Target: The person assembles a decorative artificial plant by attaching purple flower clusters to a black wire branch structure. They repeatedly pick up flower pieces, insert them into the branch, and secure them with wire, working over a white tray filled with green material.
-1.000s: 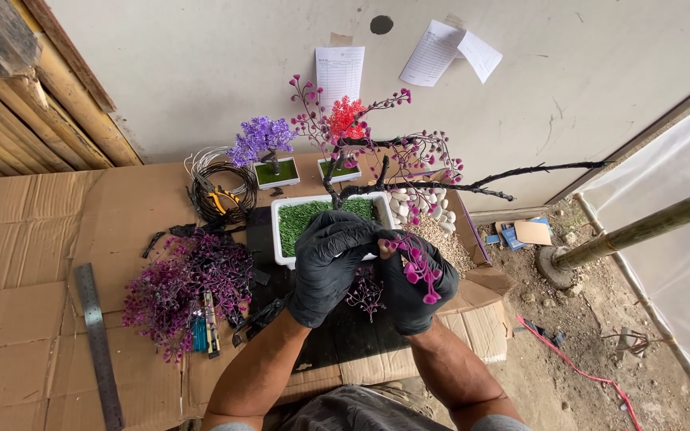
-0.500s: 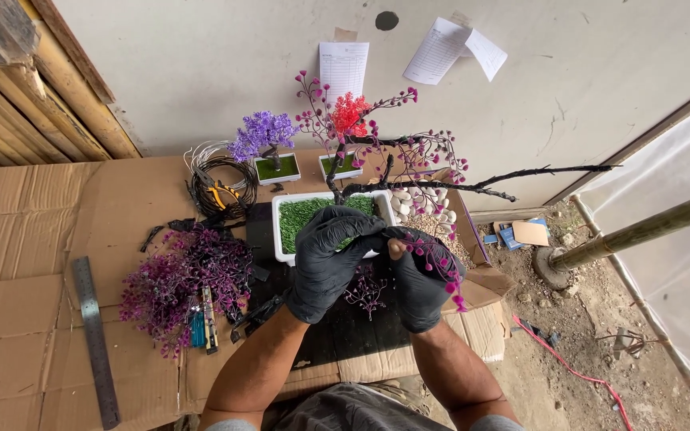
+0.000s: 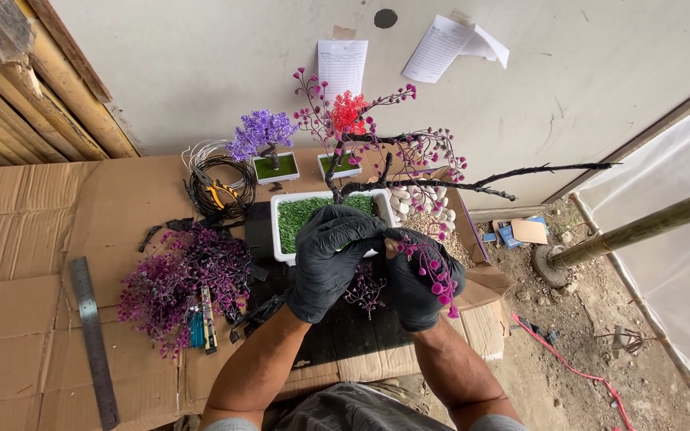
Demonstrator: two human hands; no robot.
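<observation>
Both hands are gloved in black. The left hand [image 3: 331, 259] is curled, fingertips pinched on the stem end of a small pink-budded sprig [image 3: 433, 270]. The right hand [image 3: 418, 279] is clenched around the same sprig, whose buds spill over its knuckles. The sprig is held just in front of a white rectangular planter [image 3: 281, 247] filled with green artificial grass, from which a dark-branched artificial tree [image 3: 409, 164] rises. A heap of purple foliage [image 3: 181, 283] lies to the left on cardboard [image 3: 33, 239], near a steel ruler [image 3: 93, 343] and a wire coil [image 3: 216, 190].
</observation>
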